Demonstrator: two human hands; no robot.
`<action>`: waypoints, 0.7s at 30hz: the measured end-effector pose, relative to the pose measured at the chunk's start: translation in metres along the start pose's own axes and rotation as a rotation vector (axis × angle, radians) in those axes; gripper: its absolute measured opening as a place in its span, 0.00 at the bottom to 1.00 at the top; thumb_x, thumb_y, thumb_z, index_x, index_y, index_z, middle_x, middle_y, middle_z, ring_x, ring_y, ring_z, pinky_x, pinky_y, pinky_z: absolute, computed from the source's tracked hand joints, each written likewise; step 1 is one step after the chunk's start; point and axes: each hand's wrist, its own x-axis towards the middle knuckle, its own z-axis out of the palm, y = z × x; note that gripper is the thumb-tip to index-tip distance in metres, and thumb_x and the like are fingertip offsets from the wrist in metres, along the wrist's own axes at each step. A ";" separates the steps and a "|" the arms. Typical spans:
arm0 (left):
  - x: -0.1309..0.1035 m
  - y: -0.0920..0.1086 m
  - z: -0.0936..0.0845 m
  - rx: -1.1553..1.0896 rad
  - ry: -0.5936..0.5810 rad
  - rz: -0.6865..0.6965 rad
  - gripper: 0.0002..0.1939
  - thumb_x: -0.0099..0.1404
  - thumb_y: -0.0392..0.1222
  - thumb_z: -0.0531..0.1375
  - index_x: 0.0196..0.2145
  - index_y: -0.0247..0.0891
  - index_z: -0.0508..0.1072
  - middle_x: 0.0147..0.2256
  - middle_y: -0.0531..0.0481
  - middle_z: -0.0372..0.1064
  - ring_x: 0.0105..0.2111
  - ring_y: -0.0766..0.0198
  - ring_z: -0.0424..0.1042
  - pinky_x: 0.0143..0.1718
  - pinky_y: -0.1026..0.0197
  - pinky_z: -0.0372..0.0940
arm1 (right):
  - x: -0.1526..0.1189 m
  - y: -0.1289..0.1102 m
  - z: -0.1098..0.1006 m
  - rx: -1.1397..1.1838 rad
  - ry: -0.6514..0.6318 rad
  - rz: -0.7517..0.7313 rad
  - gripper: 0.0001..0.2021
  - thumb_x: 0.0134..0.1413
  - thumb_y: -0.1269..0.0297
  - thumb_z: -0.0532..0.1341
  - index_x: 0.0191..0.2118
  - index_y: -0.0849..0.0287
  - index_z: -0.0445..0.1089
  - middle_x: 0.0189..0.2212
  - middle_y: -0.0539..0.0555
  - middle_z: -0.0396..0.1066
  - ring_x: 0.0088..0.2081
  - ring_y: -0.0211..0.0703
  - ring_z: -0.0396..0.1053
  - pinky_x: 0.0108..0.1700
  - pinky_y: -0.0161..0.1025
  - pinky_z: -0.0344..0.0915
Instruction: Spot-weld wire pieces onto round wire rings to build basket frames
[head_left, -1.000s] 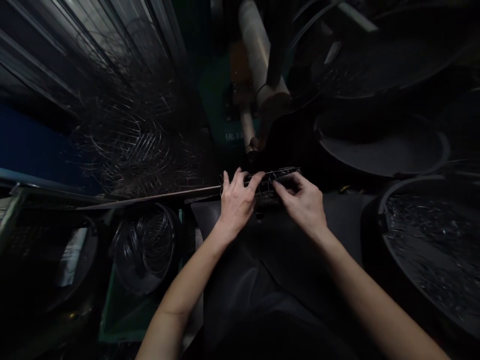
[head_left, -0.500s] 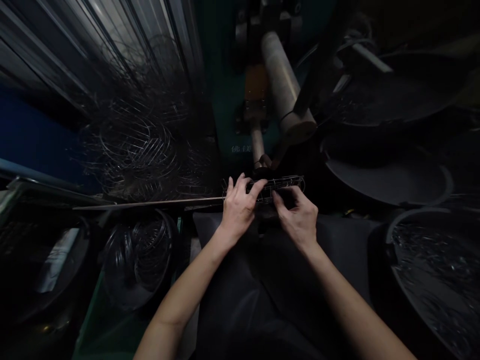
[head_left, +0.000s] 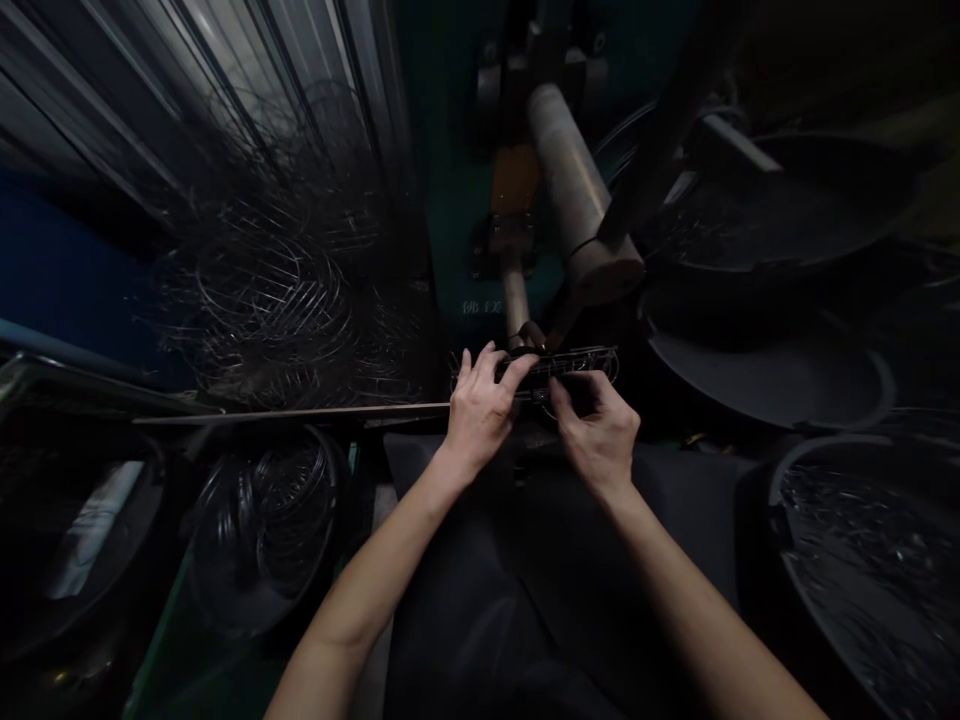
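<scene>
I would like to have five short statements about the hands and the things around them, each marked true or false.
1. The left hand and right hand are at the wire frame. True.
2. Both hands wear gloves. False: they are bare.
3. The bucket at lower left holds coils. True.
4. The board lies right of the hands. False: the board is on the left.
5. The cylinder is beyond the hands. True.
</scene>
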 end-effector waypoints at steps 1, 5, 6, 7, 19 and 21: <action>0.001 -0.001 0.001 -0.006 0.000 0.002 0.31 0.59 0.25 0.56 0.59 0.42 0.61 0.53 0.43 0.63 0.63 0.51 0.58 0.65 0.40 0.53 | 0.001 0.001 0.001 0.001 0.006 -0.011 0.09 0.59 0.57 0.58 0.35 0.58 0.69 0.30 0.53 0.73 0.32 0.42 0.71 0.38 0.38 0.67; 0.005 -0.003 0.002 -0.004 -0.002 0.004 0.32 0.58 0.24 0.57 0.59 0.42 0.61 0.53 0.44 0.63 0.63 0.50 0.58 0.65 0.40 0.53 | 0.004 0.003 0.005 0.015 0.022 -0.056 0.08 0.60 0.59 0.58 0.35 0.58 0.69 0.31 0.53 0.73 0.32 0.41 0.71 0.38 0.37 0.67; 0.005 -0.004 0.003 0.001 -0.002 0.005 0.32 0.58 0.24 0.57 0.58 0.42 0.61 0.52 0.44 0.63 0.62 0.50 0.59 0.65 0.40 0.53 | 0.005 0.003 0.005 0.016 0.020 -0.061 0.08 0.60 0.59 0.58 0.36 0.59 0.69 0.31 0.53 0.73 0.33 0.41 0.71 0.38 0.37 0.67; 0.006 -0.005 0.003 0.006 -0.001 0.006 0.32 0.58 0.24 0.57 0.58 0.42 0.61 0.52 0.44 0.64 0.62 0.50 0.59 0.65 0.40 0.53 | 0.005 0.003 0.006 0.016 0.017 -0.062 0.08 0.60 0.59 0.58 0.36 0.59 0.69 0.31 0.53 0.73 0.33 0.41 0.71 0.38 0.37 0.67; 0.002 -0.032 0.003 0.048 -0.014 0.053 0.29 0.61 0.31 0.59 0.58 0.43 0.60 0.56 0.44 0.63 0.66 0.51 0.52 0.67 0.38 0.43 | -0.004 -0.006 0.024 0.033 -0.015 0.061 0.10 0.60 0.58 0.57 0.39 0.58 0.69 0.33 0.54 0.72 0.34 0.41 0.70 0.39 0.39 0.67; 0.005 -0.034 -0.003 0.042 0.015 0.051 0.28 0.60 0.30 0.59 0.57 0.41 0.60 0.55 0.44 0.65 0.65 0.52 0.55 0.68 0.38 0.43 | -0.002 -0.017 0.016 0.036 -0.014 0.046 0.10 0.59 0.57 0.58 0.39 0.57 0.69 0.34 0.54 0.72 0.35 0.42 0.71 0.40 0.40 0.67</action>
